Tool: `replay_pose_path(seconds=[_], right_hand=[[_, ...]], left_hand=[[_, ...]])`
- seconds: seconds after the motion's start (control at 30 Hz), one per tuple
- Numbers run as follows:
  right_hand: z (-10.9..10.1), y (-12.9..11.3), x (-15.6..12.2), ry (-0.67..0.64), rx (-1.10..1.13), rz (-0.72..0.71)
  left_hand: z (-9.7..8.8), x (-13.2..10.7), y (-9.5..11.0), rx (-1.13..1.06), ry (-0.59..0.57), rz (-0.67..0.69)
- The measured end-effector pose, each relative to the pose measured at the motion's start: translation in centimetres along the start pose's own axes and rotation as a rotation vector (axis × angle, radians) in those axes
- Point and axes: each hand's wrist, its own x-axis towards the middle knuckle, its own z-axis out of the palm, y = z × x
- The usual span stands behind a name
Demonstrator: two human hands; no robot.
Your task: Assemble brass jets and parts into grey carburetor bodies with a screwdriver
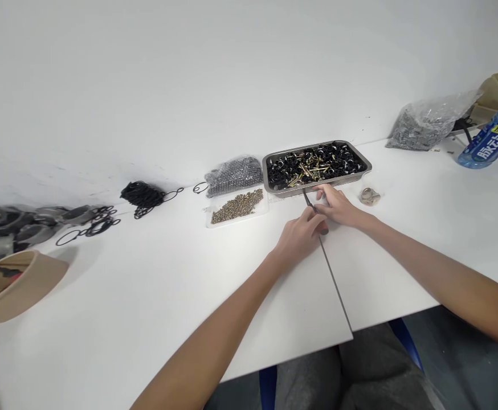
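Observation:
My left hand [298,238] rests low over the table seam, its fingers closed round a slim dark tool [309,202]. The tool's narrow end points towards the front wall of a metal tray [277,192], and a dark rounded end shows below my fingers. Close beside it is my right hand [337,206], its thumb by the tool and its forefinger stretched towards the tray rim. Those fingers look apart, with nothing visible between them. Black ring-like parts [343,156] and gold-coloured pins [311,171] fill the tray.
Left of the tray are a shallow dish [213,224] of small brass-coloured pieces and a clear bag [234,173] of dark beads. A tape roll [369,196] lies right of my hand. Black cord [142,193], a beige bin [46,273], a parts bag [420,122] and a blue bottle [488,142] stand farther out.

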Motion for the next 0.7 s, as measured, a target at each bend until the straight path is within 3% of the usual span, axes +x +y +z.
replay_pose_path(seconds=[0.27,0.53,0.7], right_hand=[[-0.1,0.0,-0.1,0.017,0.064,-0.005],[0.7,0.7,0.2,0.067,0.003,-0.017],[1.1,1.1,0.5,0.068,-0.025,-0.022]], left_hand=[[0.2,-0.3,-0.2,-0.011,0.097,0.144],[0.3,-0.8,-0.4,0.022,0.288,0.371],[0.5,-0.6,-0.3,-0.001,0.365,0.376]])
